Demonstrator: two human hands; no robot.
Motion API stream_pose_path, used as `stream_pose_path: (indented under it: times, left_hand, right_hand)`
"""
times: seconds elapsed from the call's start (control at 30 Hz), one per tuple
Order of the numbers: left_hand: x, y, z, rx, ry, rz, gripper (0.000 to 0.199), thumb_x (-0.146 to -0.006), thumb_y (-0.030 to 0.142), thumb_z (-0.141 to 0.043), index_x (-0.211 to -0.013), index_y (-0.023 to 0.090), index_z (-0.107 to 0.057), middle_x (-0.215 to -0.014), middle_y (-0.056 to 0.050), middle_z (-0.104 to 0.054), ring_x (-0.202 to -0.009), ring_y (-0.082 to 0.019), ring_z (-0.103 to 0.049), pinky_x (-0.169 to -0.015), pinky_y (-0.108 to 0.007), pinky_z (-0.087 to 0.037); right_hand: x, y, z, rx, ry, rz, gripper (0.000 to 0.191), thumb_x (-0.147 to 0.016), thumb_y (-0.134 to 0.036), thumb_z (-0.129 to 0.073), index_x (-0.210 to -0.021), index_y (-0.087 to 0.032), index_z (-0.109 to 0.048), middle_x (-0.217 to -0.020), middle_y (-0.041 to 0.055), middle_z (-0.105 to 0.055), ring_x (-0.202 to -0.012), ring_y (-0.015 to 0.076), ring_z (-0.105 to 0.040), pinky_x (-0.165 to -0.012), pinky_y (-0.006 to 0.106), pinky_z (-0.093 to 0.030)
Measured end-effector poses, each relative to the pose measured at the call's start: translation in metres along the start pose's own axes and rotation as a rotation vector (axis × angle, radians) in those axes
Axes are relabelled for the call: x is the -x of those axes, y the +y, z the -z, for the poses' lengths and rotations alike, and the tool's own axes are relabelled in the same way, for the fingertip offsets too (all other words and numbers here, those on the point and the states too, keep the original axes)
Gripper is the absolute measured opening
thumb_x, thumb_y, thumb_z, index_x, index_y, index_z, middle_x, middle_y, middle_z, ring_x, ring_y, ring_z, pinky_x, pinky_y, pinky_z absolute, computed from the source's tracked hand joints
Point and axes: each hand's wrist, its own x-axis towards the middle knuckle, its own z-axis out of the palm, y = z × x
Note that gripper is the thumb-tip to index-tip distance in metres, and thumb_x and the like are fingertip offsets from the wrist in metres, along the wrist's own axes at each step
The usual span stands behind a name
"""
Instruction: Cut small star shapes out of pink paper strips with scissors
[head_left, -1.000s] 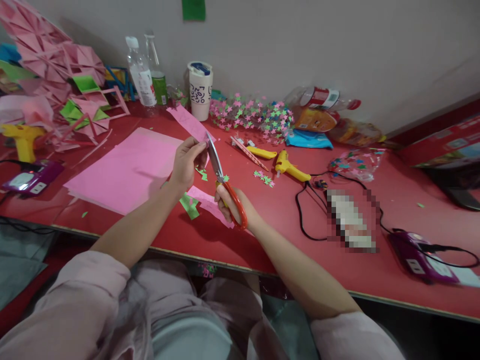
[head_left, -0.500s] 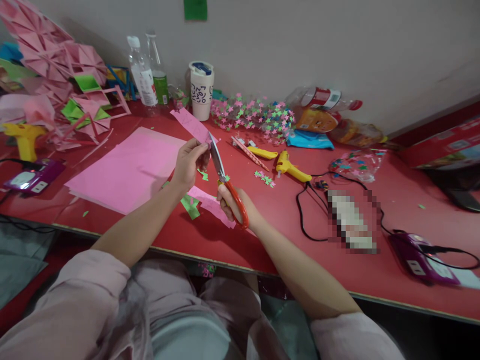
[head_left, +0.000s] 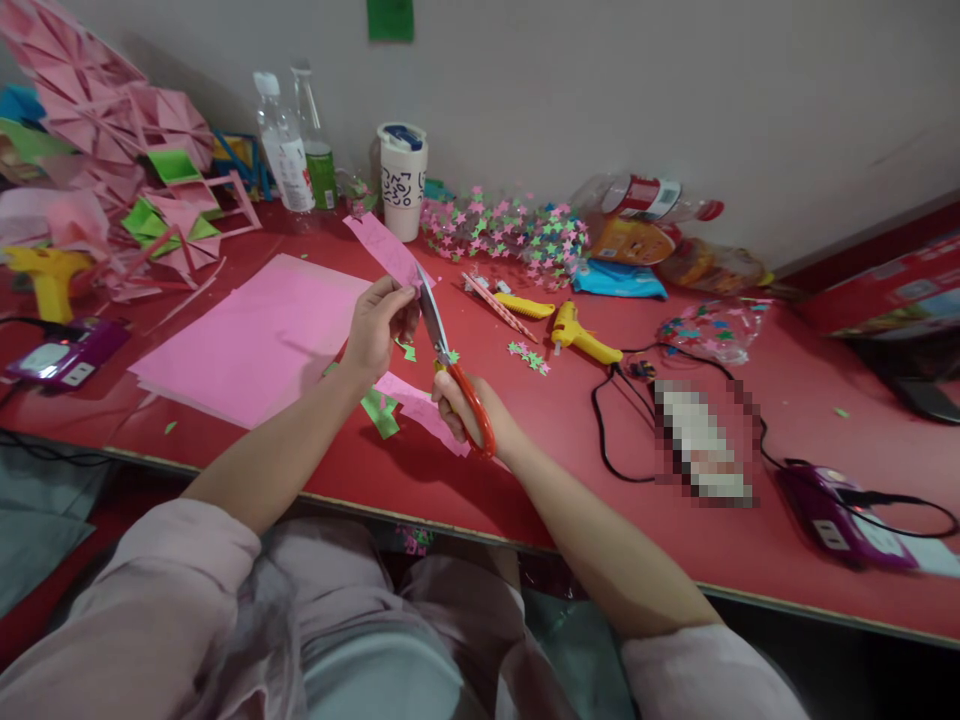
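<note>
Between the fingertips of my left hand (head_left: 380, 325) is a strip of pink paper (head_left: 381, 247), its free end pointing up and to the left. My right hand (head_left: 472, 410) is closed round the red handle of a pair of scissors (head_left: 433, 318). The blade tips meet the paper's lower end, right beside my left fingers. Under my hands, another pink strip (head_left: 424, 408) and a green paper scrap (head_left: 381, 412) lie on the red table (head_left: 465, 500). A stack of pink paper sheets (head_left: 255, 340) is left of my left hand.
Behind my hands stand a white cup (head_left: 403, 185) and two bottles (head_left: 286, 160). A yellow utility knife (head_left: 526, 305), a yellow glue gun (head_left: 585, 335) and small paper stars (head_left: 529, 356) lie to the right. Black cables (head_left: 600, 420) run to a purple power strip (head_left: 847, 520).
Almost nothing differs. The free end of the pink strip has shifted very slightly; both hands and the scissors stay in about the same place.
</note>
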Motion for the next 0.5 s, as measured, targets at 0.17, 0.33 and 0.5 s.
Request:
stream_pose_path:
  times: [0.17,0.33,0.5]
  left_hand:
    - [-0.0004,0.0008,-0.0006,0.006,-0.002,-0.006,0.017,-0.075,0.028,-0.057,-0.063,0.020,-0.048,-0.046,0.007,-0.047,-0.035,-0.003,-0.041,-0.034,-0.017,-0.028]
    - [0.0000,0.0013,-0.0002,-0.011,0.003,-0.003,0.019,-0.075,0.030,-0.057,-0.063,0.020,-0.047,-0.045,0.007,-0.046,-0.035,-0.003,-0.041,-0.034,-0.017,-0.028]
    - [0.0006,0.0018,0.0001,-0.014,-0.019,-0.005,0.019,-0.076,0.029,-0.057,-0.063,0.020,-0.048,-0.044,0.007,-0.047,-0.035,-0.003,-0.040,-0.034,-0.018,-0.029]
  right_hand:
    - [0.0014,-0.0028,0.0012,0.026,-0.003,0.023,0.036,-0.086,-0.051,-0.047,-0.068,-0.021,-0.038,-0.041,-0.0091,-0.036,-0.033,0.0065,-0.036,-0.038,0.021,-0.032]
    - [0.0020,-0.0032,0.0012,0.017,0.004,0.013,0.035,-0.086,-0.051,-0.047,-0.070,-0.021,-0.040,-0.041,-0.0092,-0.036,-0.032,0.0063,-0.035,-0.037,0.020,-0.031]
    - [0.0004,-0.0009,0.0011,-0.025,0.015,0.013,0.040,-0.087,-0.056,-0.045,-0.068,-0.020,-0.041,-0.040,-0.0096,-0.035,-0.029,0.0050,-0.032,-0.033,0.019,-0.029]
